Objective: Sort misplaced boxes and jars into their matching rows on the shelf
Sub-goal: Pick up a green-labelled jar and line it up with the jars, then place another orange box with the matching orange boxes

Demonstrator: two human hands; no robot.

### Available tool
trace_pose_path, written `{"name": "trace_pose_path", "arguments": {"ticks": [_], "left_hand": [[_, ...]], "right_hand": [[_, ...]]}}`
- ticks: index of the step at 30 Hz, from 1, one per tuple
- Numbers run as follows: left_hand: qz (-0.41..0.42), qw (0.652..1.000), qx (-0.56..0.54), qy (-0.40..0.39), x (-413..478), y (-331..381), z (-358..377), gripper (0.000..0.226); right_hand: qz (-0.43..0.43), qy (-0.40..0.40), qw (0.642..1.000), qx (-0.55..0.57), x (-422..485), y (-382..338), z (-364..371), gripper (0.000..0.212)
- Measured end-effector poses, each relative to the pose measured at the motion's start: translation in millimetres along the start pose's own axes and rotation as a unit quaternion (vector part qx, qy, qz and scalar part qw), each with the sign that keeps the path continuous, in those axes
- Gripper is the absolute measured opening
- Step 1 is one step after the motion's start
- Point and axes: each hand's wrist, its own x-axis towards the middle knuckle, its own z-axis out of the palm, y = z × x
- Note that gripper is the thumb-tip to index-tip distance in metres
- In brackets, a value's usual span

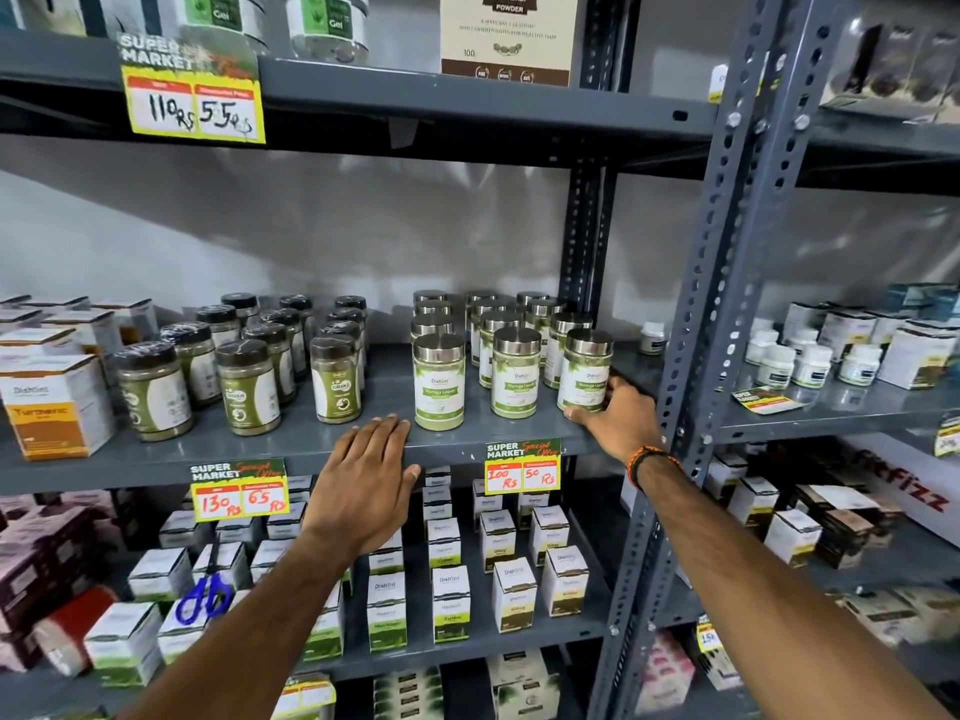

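Note:
On the middle shelf (291,444) stand rows of silver-lidded Moringa jars (439,381) on the right and dark-lidded green powder jars (248,388) on the left. My right hand (618,415) grips the base of the rightmost front Moringa jar (586,370), which stands upright on the shelf. My left hand (363,480) lies flat with fingers together on the shelf's front edge, just left of the front Moringa jar, holding nothing. White and orange Turmeric boxes (54,402) sit at the far left.
Price tags (522,467) hang from the shelf edge. Small white boxes (451,602) fill the shelf below. The upper shelf holds gel jars (327,23) and a Shikakai box (509,36). A grey upright post (727,241) separates a neighbouring rack with white bottles (810,363).

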Motion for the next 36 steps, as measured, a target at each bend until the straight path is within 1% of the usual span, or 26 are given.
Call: {"name": "trace_pose_path", "arguments": {"ticks": [9,15,18,20,22,24,26,29,32,36], "left_hand": [[-0.007,1.0,-0.004,-0.01,-1,1,0,0.065],[-0.009,1.0,-0.006,-0.008,0,2,1,0.065],[-0.007,1.0,-0.007,-0.011,1,2,0,0.067],[-0.002,1.0,-0.011,-0.02,2,4,-3,0.068],[-0.001,0.999,-0.022,-0.032,1,5,-10,0.069],[-0.002,0.999,-0.033,-0.035,-9,6,-21,0.069],[0.003,0.999,-0.032,-0.035,-32,-4,-37,0.068],[-0.001,0.999,-0.03,-0.013,-71,-47,-66,0.063],[-0.014,0.999,-0.026,0.022,-117,-116,-102,0.056],[-0.079,0.995,0.005,0.064,-183,-230,-144,0.048]], "right_hand": [[0.0,-0.01,1.0,-0.003,0,-1,-1,0.061],[-0.011,-0.018,0.999,-0.029,0,-6,-2,0.055],[0.003,-0.021,0.999,-0.026,0,-3,-2,0.056],[0.019,-0.005,1.0,-0.015,-3,1,-2,0.06],[0.016,0.03,0.999,-0.011,-16,0,-3,0.067],[-0.011,0.089,0.996,0.01,-36,-4,-5,0.068],[-0.058,0.12,0.99,0.053,-62,-17,-2,0.068],[-0.123,0.103,0.982,0.099,-94,-55,15,0.063],[-0.197,0.072,0.967,0.145,-129,-123,43,0.055],[-0.294,0.027,0.938,0.181,-179,-220,102,0.055]]}}
